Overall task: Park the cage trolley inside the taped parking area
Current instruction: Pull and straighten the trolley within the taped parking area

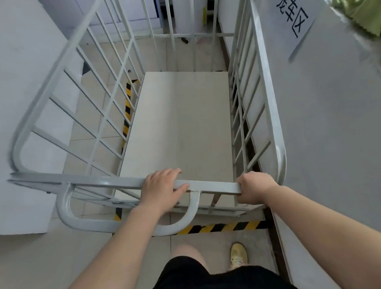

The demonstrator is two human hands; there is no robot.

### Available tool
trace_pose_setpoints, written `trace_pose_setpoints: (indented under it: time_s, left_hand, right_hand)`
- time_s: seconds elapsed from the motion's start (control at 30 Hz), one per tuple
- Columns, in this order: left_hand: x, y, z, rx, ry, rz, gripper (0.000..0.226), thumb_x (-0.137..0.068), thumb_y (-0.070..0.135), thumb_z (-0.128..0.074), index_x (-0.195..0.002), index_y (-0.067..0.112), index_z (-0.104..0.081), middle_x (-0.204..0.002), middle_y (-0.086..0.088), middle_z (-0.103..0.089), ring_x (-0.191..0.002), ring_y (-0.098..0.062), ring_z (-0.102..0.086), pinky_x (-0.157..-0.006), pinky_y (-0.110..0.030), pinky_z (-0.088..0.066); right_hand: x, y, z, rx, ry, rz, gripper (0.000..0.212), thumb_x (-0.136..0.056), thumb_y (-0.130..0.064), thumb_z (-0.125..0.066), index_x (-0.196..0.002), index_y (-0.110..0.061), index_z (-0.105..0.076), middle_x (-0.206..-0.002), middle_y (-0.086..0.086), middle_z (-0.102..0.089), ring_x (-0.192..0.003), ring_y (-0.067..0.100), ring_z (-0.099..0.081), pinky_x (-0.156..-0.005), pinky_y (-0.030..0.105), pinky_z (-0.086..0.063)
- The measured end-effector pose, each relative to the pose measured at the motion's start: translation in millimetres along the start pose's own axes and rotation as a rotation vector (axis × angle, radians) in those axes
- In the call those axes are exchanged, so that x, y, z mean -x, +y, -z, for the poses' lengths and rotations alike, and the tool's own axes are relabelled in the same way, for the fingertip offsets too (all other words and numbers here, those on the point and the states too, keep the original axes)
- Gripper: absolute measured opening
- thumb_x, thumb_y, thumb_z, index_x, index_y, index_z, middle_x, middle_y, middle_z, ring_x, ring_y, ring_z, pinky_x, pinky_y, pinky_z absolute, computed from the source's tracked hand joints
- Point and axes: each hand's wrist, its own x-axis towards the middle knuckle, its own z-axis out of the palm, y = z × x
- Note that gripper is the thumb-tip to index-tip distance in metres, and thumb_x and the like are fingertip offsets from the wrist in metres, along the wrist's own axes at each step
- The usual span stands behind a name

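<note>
We held the cage trolley by its top back bar with both hands. Our left hand lay over the bar with the fingers wrapped down the far side and the thumb along the near side. Our right hand was closed tight around the end of the bar, near the corner. We held it wide like this so we could steer.

The trolley stood close beside the grey wall on the right, where a paper sign hung. Striped yellow and black tape ran on the floor just behind the trolley, and more ran along its left side. We think the trolley was nearly all inside the tape, though the curved handle hung over the back line.
</note>
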Motion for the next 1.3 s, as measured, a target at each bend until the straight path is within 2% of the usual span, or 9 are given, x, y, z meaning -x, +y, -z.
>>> trace_pose_setpoints:
  time_s: [0.13, 0.23, 0.33, 0.47, 0.6, 0.77, 0.87, 1.03, 1.3]
  left_hand:
    - [11, -66, 19, -0.019, 0.045, 0.094, 0.051, -0.092, 0.052, -0.041, -0.137, 0.027, -0.043, -0.142, 0.007, -0.049, -0.132, -0.017, -0.043, -0.109, -0.037, -0.032]
    - [15, -113, 36, -0.058, 0.041, 0.081, 0.052, -0.092, 0.053, -0.042, -0.138, 0.028, -0.041, -0.144, 0.007, -0.047, -0.133, -0.017, -0.042, -0.11, -0.038, -0.03]
    - [18, -157, 51, -0.1, 0.024, 0.04, 0.053, -0.091, 0.054, -0.043, -0.138, 0.029, -0.04, -0.144, 0.008, -0.046, -0.134, -0.017, -0.04, -0.111, -0.038, -0.029]
    - [20, -204, 57, -0.17, -0.034, 0.064, 0.054, -0.09, 0.056, -0.042, -0.138, 0.03, -0.04, -0.143, 0.008, -0.047, -0.133, -0.017, -0.042, -0.113, -0.043, -0.028]
    - [20, -225, 52, -0.235, -0.058, 0.021, 0.043, -0.094, 0.05, -0.04, -0.132, 0.031, -0.046, -0.131, 0.005, -0.057, -0.121, -0.021, -0.05, -0.105, -0.042, -0.036]
    - [16, -223, 53, -0.273, -0.028, -0.036, 0.035, -0.094, 0.048, -0.043, -0.118, 0.025, -0.054, -0.112, 0.0, -0.063, -0.107, -0.025, -0.056, -0.086, -0.037, -0.043]
    - [14, -221, 53, -0.295, -0.03, -0.048, 0.034, -0.094, 0.047, -0.043, -0.115, 0.023, -0.053, -0.11, -0.001, -0.063, -0.105, -0.025, -0.058, -0.084, -0.037, -0.045]
    - [9, -222, 53, -0.312, -0.016, -0.058, 0.034, -0.094, 0.047, -0.044, -0.116, 0.023, -0.053, -0.109, -0.001, -0.064, -0.103, -0.025, -0.06, -0.082, -0.036, -0.045]
    - [8, -222, 51, -0.344, -0.018, -0.08, 0.036, -0.094, 0.049, -0.043, -0.116, 0.023, -0.052, -0.11, -0.001, -0.063, -0.103, -0.025, -0.06, -0.07, -0.031, -0.035]
  right_hand:
    - [2, -26, 23, -0.19, -0.134, -0.031, 0.039, -0.075, -0.035, -0.067, -0.108, -0.024, -0.05, -0.102, -0.002, -0.06, -0.09, 0.017, -0.059, -0.079, 0.031, -0.053]
    - [-3, -84, 40, -0.236, 0.064, -0.011, 0.061, -0.079, -0.046, -0.063, -0.131, -0.022, -0.043, -0.127, -0.002, -0.054, -0.111, 0.018, -0.055, -0.094, 0.036, -0.047]
    - [-16, -163, 37, -0.161, 0.203, -0.001, 0.067, -0.081, -0.056, -0.061, -0.137, -0.024, -0.041, -0.136, -0.004, -0.051, -0.12, 0.02, -0.052, -0.096, 0.037, -0.044]
    - [-34, -230, 13, -0.078, 0.18, -0.088, 0.05, -0.086, -0.052, -0.057, -0.127, -0.024, -0.047, -0.126, -0.003, -0.057, -0.115, 0.024, -0.053, -0.092, 0.038, -0.039]
    - [-37, -240, 6, -0.055, 0.281, -0.193, 0.033, -0.093, -0.045, -0.05, -0.117, -0.022, -0.052, -0.12, -0.001, -0.059, -0.115, 0.025, -0.053, -0.095, 0.038, -0.036]
    - [-38, -236, 8, -0.057, 0.292, -0.206, 0.018, -0.092, -0.041, -0.055, -0.097, -0.024, -0.052, -0.098, -0.002, -0.061, -0.102, 0.024, -0.058, -0.076, 0.031, -0.034]
    - [-37, -233, 13, -0.043, 0.251, -0.214, 0.022, -0.092, -0.039, -0.056, -0.104, -0.021, -0.057, -0.086, -0.003, -0.052, -0.094, 0.024, -0.059, -0.069, 0.03, -0.033]
    - [-41, -235, 18, -0.049, 0.23, -0.236, 0.022, -0.092, -0.037, -0.058, -0.107, -0.02, -0.059, -0.106, 0.002, -0.066, -0.103, 0.026, -0.06, -0.073, 0.029, -0.034]
    - [-41, -231, 16, -0.064, 0.213, -0.239, 0.025, -0.091, -0.038, -0.059, -0.109, -0.02, -0.06, -0.107, 0.003, -0.067, -0.103, 0.026, -0.061, -0.074, 0.029, -0.034]
